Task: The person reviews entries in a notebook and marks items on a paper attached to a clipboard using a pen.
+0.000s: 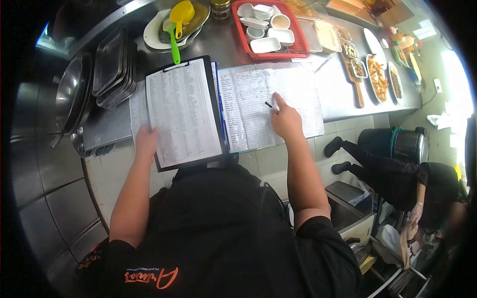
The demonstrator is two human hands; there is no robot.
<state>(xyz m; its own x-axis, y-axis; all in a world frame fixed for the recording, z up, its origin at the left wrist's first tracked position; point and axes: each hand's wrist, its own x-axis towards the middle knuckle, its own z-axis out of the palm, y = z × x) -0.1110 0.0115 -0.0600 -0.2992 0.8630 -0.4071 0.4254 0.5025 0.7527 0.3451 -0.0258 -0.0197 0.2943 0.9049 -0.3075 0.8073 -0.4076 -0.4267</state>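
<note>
A black clipboard (212, 99) with a printed sheet (186, 109) clipped to it is gripped at its left edge by my left hand (146, 143), fingers mostly beneath it. To its right, handwritten sheets (248, 109) in a clear sleeve lie on the steel counter. Over these sheets is my right hand (286, 119), index finger extended onto the writing and the other fingers curled round a dark pen (269, 104). A blue edge of a folder shows between clipboard and sheets.
Stacked metal trays (110, 69) and pans (73, 94) stand left. Behind are a green spatula (174, 44) and a red basket (301, 47) of white dishes. Food plates (377, 77) and a wooden board (357, 87) lie right. Another person (392, 174) stands at lower right.
</note>
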